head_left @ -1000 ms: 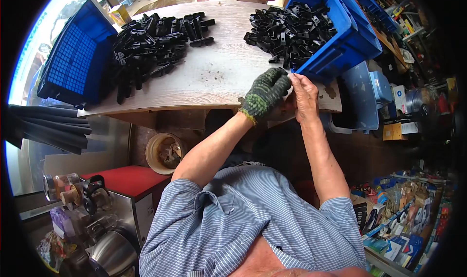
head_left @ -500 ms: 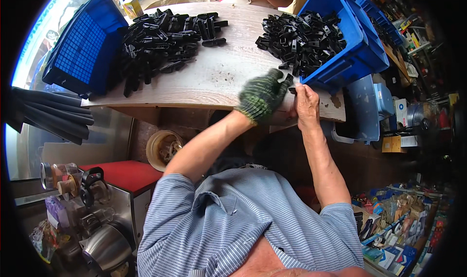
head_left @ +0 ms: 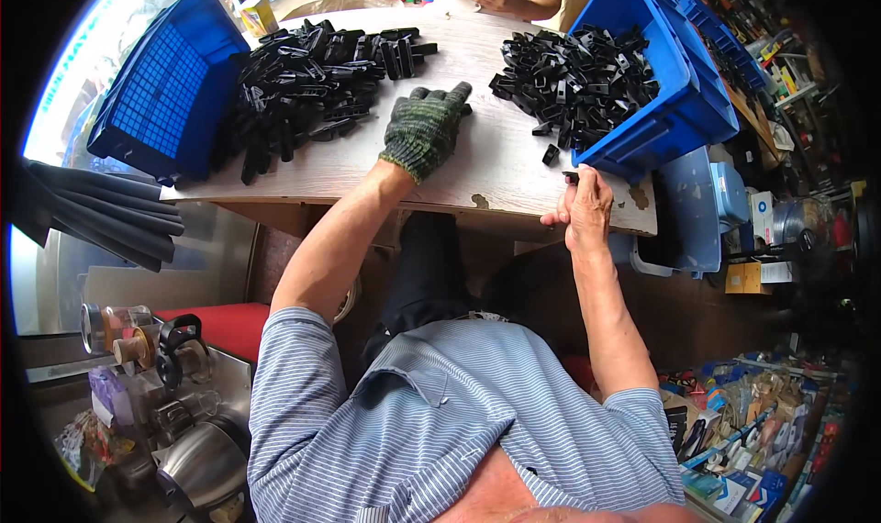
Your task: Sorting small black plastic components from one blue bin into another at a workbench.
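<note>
The left hand point(head_left: 424, 128), in a knitted green glove, lies flat and spread on the pale wood-grain bench point(head_left: 496, 170) beside a heap of black plastic clips point(head_left: 317, 69). The bare right hand point(head_left: 582, 209) pinches one small black piece point(head_left: 570, 176) at the bench's chipped front edge, below the tipped blue crate point(head_left: 674, 92).

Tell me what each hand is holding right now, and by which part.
The gloved left hand lies flat on the wooden table, holding nothing. The bare right hand sits at the table edge; its fingers seem to pinch something small and dark, too hidden to identify.
</note>
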The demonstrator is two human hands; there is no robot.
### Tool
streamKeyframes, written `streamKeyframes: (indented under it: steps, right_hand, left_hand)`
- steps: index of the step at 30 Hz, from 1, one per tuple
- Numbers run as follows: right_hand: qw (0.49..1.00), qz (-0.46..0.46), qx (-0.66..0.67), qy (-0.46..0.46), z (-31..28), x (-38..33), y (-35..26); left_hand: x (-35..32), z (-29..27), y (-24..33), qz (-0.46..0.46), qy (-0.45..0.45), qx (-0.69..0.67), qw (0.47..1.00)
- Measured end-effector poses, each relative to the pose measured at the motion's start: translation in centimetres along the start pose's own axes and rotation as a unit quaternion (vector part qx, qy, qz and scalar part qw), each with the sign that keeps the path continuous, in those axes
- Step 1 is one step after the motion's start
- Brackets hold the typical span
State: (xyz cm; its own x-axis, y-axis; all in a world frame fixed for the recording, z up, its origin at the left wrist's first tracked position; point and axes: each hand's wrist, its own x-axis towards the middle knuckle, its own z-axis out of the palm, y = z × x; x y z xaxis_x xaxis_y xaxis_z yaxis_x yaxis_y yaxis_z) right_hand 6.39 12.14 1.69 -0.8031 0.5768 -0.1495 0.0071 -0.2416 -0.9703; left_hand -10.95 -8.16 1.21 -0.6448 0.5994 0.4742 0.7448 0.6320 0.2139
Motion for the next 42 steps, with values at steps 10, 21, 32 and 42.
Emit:
streamKeyframes:
  steps: [10,21,32,42]
  right_hand:
    - [0.997,0.003,0.046,0.056,0.0,0.5,0.4]
    - [0.993,-0.031,0.010,0.118,-0.7,1.1,1.6]
    - [0.979,-0.171,-0.074,0.078,-2.4,1.4,3.0]
    - [0.977,0.041,0.044,0.205,-2.7,0.2,-1.6]
  left_hand:
    - [-2.8,-0.2,5.9,-0.037,0.028,-0.224,0.974]
    - [-3.3,2.8,14.0,0.044,0.053,-0.345,0.936]
    - [-3.4,6.6,17.8,-0.110,0.052,-0.341,0.932]
    - [0.1,4.2,12.9,-0.115,0.105,-0.290,0.944]
